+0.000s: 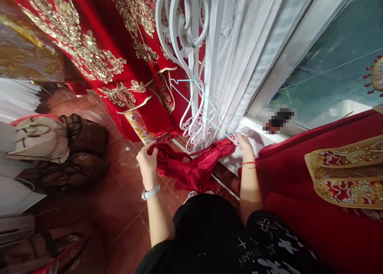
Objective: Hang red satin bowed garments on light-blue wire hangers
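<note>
Red garment (194, 168) slung between left hand (147, 160), pinching one end, and right hand (245, 147), gripping hanger (206, 117).

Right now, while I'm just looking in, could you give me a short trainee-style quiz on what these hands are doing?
1. True or false: the left hand grips part of the red garment.

2. What colour is the hanger held in the right hand?

3. On which of the person's own sides is the red bracelet worn? A. Left. B. Right. C. Both.

Key: 1. True. 2. Turquoise. 3. B.
</note>
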Motion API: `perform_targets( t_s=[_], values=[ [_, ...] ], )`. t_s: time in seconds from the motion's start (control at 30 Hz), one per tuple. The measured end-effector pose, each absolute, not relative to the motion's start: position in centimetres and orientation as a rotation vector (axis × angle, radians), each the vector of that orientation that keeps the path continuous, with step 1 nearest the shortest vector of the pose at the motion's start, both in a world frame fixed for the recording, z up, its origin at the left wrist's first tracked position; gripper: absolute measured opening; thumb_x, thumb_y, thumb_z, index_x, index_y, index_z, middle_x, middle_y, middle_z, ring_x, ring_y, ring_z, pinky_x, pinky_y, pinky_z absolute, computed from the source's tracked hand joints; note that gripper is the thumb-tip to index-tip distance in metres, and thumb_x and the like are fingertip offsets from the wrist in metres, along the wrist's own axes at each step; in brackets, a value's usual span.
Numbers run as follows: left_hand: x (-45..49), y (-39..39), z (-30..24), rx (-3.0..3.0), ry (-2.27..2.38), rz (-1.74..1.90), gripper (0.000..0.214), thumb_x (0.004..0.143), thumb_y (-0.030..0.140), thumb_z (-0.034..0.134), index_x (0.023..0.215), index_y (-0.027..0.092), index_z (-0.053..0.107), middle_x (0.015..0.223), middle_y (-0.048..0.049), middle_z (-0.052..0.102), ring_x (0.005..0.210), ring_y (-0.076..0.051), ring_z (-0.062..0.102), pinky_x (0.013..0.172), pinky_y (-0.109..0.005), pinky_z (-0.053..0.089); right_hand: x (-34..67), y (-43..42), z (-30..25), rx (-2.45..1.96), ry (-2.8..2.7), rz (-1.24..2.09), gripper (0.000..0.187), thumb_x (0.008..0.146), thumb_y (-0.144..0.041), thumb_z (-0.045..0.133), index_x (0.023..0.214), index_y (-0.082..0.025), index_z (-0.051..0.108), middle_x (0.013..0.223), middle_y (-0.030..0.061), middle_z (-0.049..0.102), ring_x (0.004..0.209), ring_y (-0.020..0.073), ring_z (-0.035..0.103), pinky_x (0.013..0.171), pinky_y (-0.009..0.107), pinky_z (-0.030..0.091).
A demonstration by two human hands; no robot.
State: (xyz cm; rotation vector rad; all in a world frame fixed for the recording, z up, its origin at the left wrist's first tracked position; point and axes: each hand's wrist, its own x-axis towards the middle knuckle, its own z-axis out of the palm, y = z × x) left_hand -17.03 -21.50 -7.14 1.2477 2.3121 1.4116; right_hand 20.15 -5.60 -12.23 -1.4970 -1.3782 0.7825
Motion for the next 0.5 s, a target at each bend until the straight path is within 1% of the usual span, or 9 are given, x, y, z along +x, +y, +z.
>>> perform_targets(
  t_s=[0.1, 0.2, 0.23, 0.27, 0.3, 0.33, 0.37, 0.43, 0.5],
  values=[
    [-16.8, -21.5, -8.1, 1.316, 2.253, 1.348, 0.029, 0.082, 0.022, 0.06, 0.104, 0.017, 0.079, 0.108, -0.013, 0.079, 0.102, -0.03, 0.074, 0.102, -0.046, 0.057, 20.5, -8.7, -12.1, -1.34, -1.225, 1.096, 0.022, 0.075, -0.048, 0.061, 0.066, -0.028, 0.062, 0.069, 0.0047, 0.072, 0.06, 0.0202, 0.065, 0.063, 0.038, 0.061],
    [-17.0, -21.4, -8.8, 1.353, 2.221, 1.33, 0.027, 0.083, 0.022, 0.058, 0.102, 0.019, 0.077, 0.108, -0.0122, 0.077, 0.103, -0.029, 0.073, 0.104, -0.046, 0.056, 20.3, -12.7, -11.6, -1.203, -1.069, 1.282, 0.02, 0.066, -0.044, 0.073, 0.078, -0.028, 0.075, 0.09, 0.0058, 0.083, 0.05, 0.0133, 0.055, 0.052, 0.031, 0.056],
    [-17.2, -21.4, -8.9, 1.357, 2.226, 1.345, 0.026, 0.083, 0.021, 0.058, 0.101, 0.019, 0.077, 0.107, -0.0114, 0.076, 0.102, -0.028, 0.072, 0.104, -0.046, 0.056, 19.9, -14.0, -11.2, -1.162, -1.023, 1.337, 0.021, 0.063, -0.042, 0.077, 0.079, -0.029, 0.077, 0.099, 0.0062, 0.084, 0.049, 0.0124, 0.055, 0.049, 0.03, 0.054],
    [-17.4, -21.4, -8.8, 1.359, 2.237, 1.367, 0.025, 0.083, 0.021, 0.059, 0.101, 0.02, 0.076, 0.105, -0.0106, 0.075, 0.101, -0.027, 0.071, 0.104, -0.045, 0.056, 19.4, -15.2, -10.7, -1.115, -0.993, 1.401, 0.02, 0.062, -0.039, 0.082, 0.08, -0.03, 0.079, 0.107, 0.0065, 0.085, 0.052, 0.0137, 0.06, 0.05, 0.031, 0.056],
    [-17.6, -21.4, -8.7, 1.365, 2.249, 1.388, 0.024, 0.083, 0.021, 0.06, 0.101, 0.02, 0.076, 0.103, -0.0099, 0.073, 0.1, -0.026, 0.07, 0.104, -0.044, 0.056, 18.7, -16.3, -10.1, -1.057, -0.988, 1.456, 0.021, 0.06, -0.038, 0.086, 0.08, -0.032, 0.081, 0.112, 0.0065, 0.084, 0.06, 0.018, 0.069, 0.055, 0.034, 0.061],
    [-17.7, -21.4, -8.3, 1.382, 2.251, 1.404, 0.025, 0.083, 0.021, 0.061, 0.102, 0.021, 0.076, 0.103, -0.0093, 0.071, 0.1, -0.026, 0.069, 0.103, -0.044, 0.056, 18.0, -17.2, -9.3, -0.989, -1.024, 1.504, 0.024, 0.06, -0.038, 0.089, 0.083, -0.034, 0.083, 0.117, 0.0059, 0.083, 0.076, 0.0245, 0.078, 0.067, 0.04, 0.067],
    [-17.6, -21.5, -7.9, 1.418, 2.235, 1.411, 0.026, 0.083, 0.021, 0.061, 0.105, 0.021, 0.076, 0.103, -0.0091, 0.069, 0.101, -0.026, 0.068, 0.104, -0.044, 0.056, 17.3, -17.9, -8.4, -0.93, -1.094, 1.525, 0.028, 0.059, -0.038, 0.092, 0.087, -0.037, 0.084, 0.118, 0.0048, 0.083, 0.094, 0.0305, 0.081, 0.081, 0.047, 0.07],
    [-16.8, -21.8, -6.9, 1.553, 2.131, 1.395, 0.031, 0.086, 0.02, 0.06, 0.113, 0.023, 0.075, 0.107, -0.009, 0.067, 0.106, -0.026, 0.066, 0.106, -0.044, 0.055, 15.9, -19.0, -6.5, -0.852, -1.276, 1.505, 0.039, 0.06, -0.038, 0.095, 0.098, -0.042, 0.086, 0.118, 0.0029, 0.082, 0.12, 0.0358, 0.076, 0.105, 0.054, 0.064],
    [-15.1, -22.0, -5.7, 1.735, 1.947, 1.359, 0.038, 0.089, 0.019, 0.059, 0.124, 0.026, 0.073, 0.115, -0.0086, 0.065, 0.114, -0.025, 0.065, 0.111, -0.045, 0.053, 15.0, -19.7, -4.7, -0.852, -1.432, 1.416, 0.049, 0.062, -0.034, 0.096, 0.109, -0.045, 0.084, 0.118, 0.0019, 0.082, 0.13, 0.0352, 0.071, 0.115, 0.053, 0.058]
  ],
)
